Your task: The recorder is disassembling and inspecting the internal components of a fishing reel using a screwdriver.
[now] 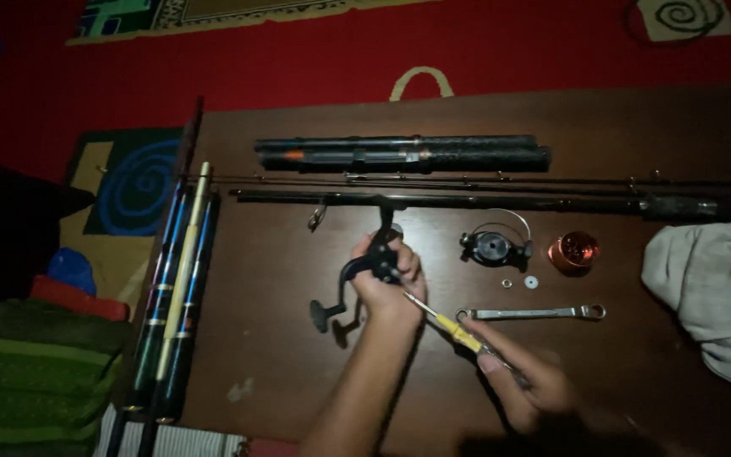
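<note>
Reel body [374, 262], black, with its crank handle hanging down to the left, sits in the left hand [388, 283] just above the middle of the brown table [281, 355]. Those fingers are wrapped tight around the body, holding it steady and slightly tilted. Nearer the camera, the right hand [528, 385] pinches a yellow-handled screwdriver [454, 330] between thumb and curled fingers, its tip aimed up-left at the side of the reel, touching it or nearly so; the exact contact is hidden by the left hand. By my judgement the step in hand is working a screw on the reel's side, and the next move calls for a seated tip, a straight shaft and a firm hold against the turning force.

Just beyond the screwdriver lies a wrench [530, 313], then two small washers [519, 283]. Farther on sit a black rotor [494, 246] with wire bail and a red spool [574, 251]. A grey cloth [712, 288] lies at the right edge. Rods [467, 200] lie along the far side, and more tubes [175, 288] at the left edge.
</note>
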